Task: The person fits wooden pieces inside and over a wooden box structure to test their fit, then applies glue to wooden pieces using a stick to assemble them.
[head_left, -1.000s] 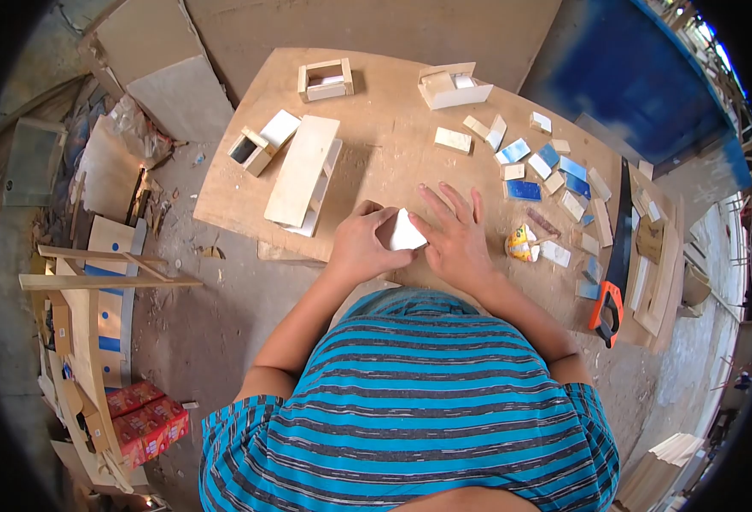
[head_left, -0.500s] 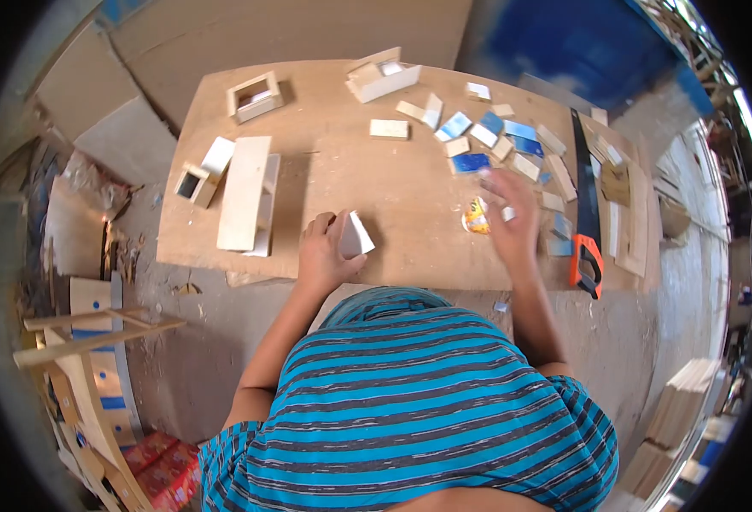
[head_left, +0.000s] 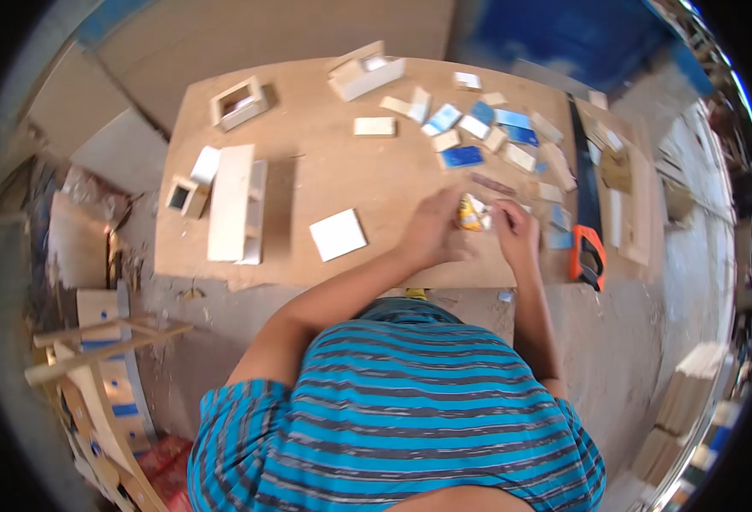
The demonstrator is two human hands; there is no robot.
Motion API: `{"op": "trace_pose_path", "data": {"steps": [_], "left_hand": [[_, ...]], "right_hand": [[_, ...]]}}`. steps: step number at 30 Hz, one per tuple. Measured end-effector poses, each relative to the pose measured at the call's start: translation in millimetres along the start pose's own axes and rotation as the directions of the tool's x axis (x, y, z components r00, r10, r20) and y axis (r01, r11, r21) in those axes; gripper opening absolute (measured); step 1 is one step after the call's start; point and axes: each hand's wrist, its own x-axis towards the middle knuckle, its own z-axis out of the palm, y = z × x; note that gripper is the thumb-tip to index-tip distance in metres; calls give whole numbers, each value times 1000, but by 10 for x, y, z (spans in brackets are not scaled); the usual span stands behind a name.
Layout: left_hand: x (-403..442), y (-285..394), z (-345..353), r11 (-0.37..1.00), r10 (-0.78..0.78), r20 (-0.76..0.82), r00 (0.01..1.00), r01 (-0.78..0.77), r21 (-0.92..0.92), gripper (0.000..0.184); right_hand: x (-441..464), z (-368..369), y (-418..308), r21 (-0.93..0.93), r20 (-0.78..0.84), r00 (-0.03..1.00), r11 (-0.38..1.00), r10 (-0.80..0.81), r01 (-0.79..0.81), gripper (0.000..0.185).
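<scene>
A small yellow printed container (head_left: 468, 215) with white at its right side stands near the table's front edge. My left hand (head_left: 431, 232) reaches in at its left, fingers and thumb apart and slightly blurred; whether it touches the container I cannot tell. Just right of the container, my right hand (head_left: 519, 235) has its fingertips pinched together close to the white part. What lies in that pinch is too small to make out. A white-faced square panel (head_left: 338, 235) lies flat on the table, left of my left hand.
On the wooden table (head_left: 325, 183) stand a tall open wooden frame (head_left: 233, 205) and small boxes (head_left: 239, 104). Several blue, white and bare wood offcuts (head_left: 461, 157) are scattered at the back right. A handsaw with an orange handle (head_left: 588, 256) lies at the right.
My left hand has let go of the square panel, which now lies flat, and has moved right to the yellow container. My right hand has come down beside the container, its fingers now pinched.
</scene>
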Motion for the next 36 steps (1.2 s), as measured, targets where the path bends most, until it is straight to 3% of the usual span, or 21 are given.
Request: {"op": "trace_pose_path", "data": {"steps": [2,4,7,8,11,14,20,23,26,28,31,34,36], "left_hand": [[165,-12,218,993,-111,-8,994,111,-31,109],[193,-144,431,996,-26,-106,994,35,77,91],[198,-209,460,996,-85,-71,994,85,2,72],[186,-215,436,998,-58,-70,996,59,18,59],[138,11,156,921,-247,22,969,241,-307,55],[55,71,21,949,-148,-86,985,117,-294,53],[-125,89,-266,956,-187,-132,973,150,-253,54],[-278,97,-467,957,-194,-187,963,144,-253,54],[-423,132,-622,946,-263,-220,939,206,-251,54],[-506,90,-643,934,-297,-198,934,241,-265,55],[-593,18,-604,951,-281,-222,934,240,-197,51],[-601,-8,-582,952,-285,-234,930,246,-180,48],[-588,-13,-567,949,-291,-229,929,251,-189,47]], "right_hand": [[-19,11,54,21,23,999,999,-43,43,16],[-63,45,47,38,-32,995,994,-98,99,16],[-101,42,7,98,14,1000,995,-21,20,17],[-113,27,-34,81,3,998,995,-62,62,17],[-116,-11,-232,-18,-5,964,964,-264,264,17],[-63,83,-300,150,-8,971,960,-239,238,18],[193,254,-466,390,237,965,921,-109,8,18],[266,342,-526,408,331,939,912,-97,-50,22],[222,412,-803,435,224,966,900,-133,23,21],[142,498,-894,423,288,930,902,-226,88,21],[148,529,-932,408,383,913,912,-140,-31,21],[183,528,-791,558,417,904,757,97,-339,23],[160,505,-704,621,402,901,675,162,-398,24]]}}
